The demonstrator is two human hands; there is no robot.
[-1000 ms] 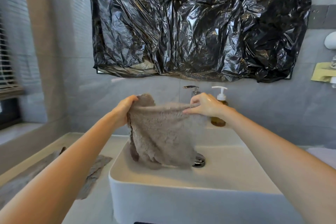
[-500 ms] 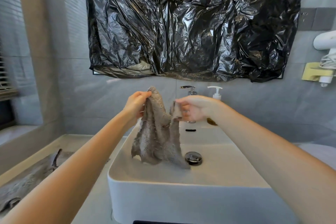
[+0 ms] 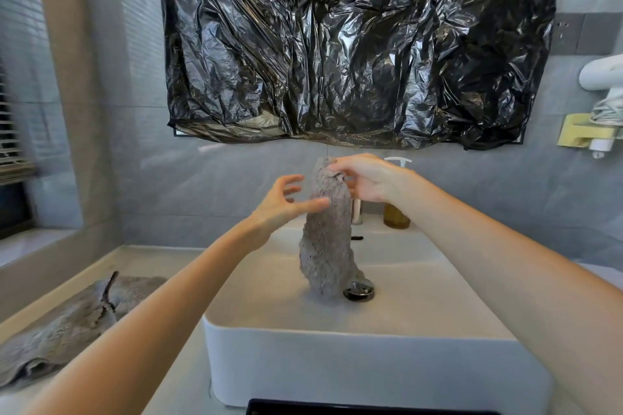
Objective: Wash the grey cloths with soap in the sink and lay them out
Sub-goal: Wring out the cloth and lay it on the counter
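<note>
Right hand (image 3: 365, 180) pinches the top edge of 1 grey cloth (image 3: 326, 236), fingers closed on it; the cloth hangs folded lengthwise over the sink (image 3: 354, 377), its lower end just above the basin floor, beside the drain plug (image 3: 359, 291) at the plug's 9 o'clock. Left hand (image 3: 286, 202) is spread open, holding nothing, fingertips touching or just short of the cloth's left edge; cannot tell which. A 2nd grey cloth (image 3: 67, 323) lies rumpled on the counter (image 3: 175, 391), 9 o'clock of the sink. Soap pump (image 3: 397, 212) stands behind the right wrist, at about 1 o'clock of the cloth; the tap is mostly hidden by cloth and hand. Step in hand, as I judge it: retake the hanging cloth with the left hand. Best done by catching a free corner low on the edge, then drawing the hands apart so the cloth opens flat. Room: open space toward 9 o'clock over the counter; the black plastic sheet (image 3: 354, 44) at 12 o'clock is well clear; keep drips inside the basin rim.
</note>
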